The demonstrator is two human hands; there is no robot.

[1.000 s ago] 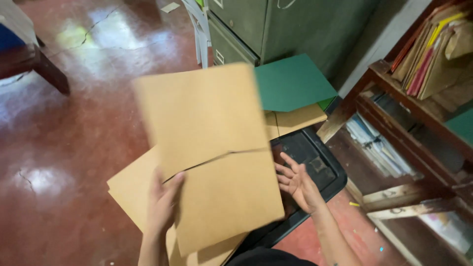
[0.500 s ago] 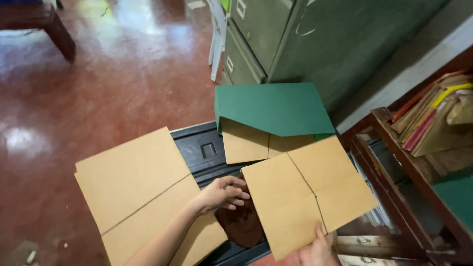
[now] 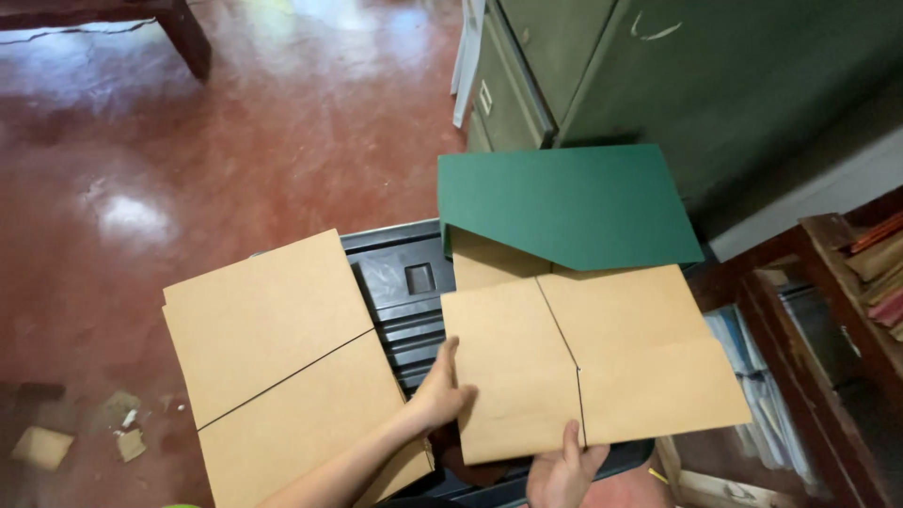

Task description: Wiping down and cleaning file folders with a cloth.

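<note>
Both hands clamp one brown folder (image 3: pixel 593 362): left hand (image 3: pixel 442 390) on its near-left edge, right hand (image 3: pixel 564 470) under its bottom edge. Left of those fingers, a stack (image 3: pixel 282 367) is down; green folder (image 3: pixel 564 207) lies beyond.

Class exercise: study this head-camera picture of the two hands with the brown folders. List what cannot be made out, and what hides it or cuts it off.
1. Head view: the black bin contents, covered by the brown folder and the folder stack.
2. Right hand: palm cut off by the bottom edge.
3. Left hand: fingertips hidden under the brown folder.
4. The sheets beneath the green folder.
</note>
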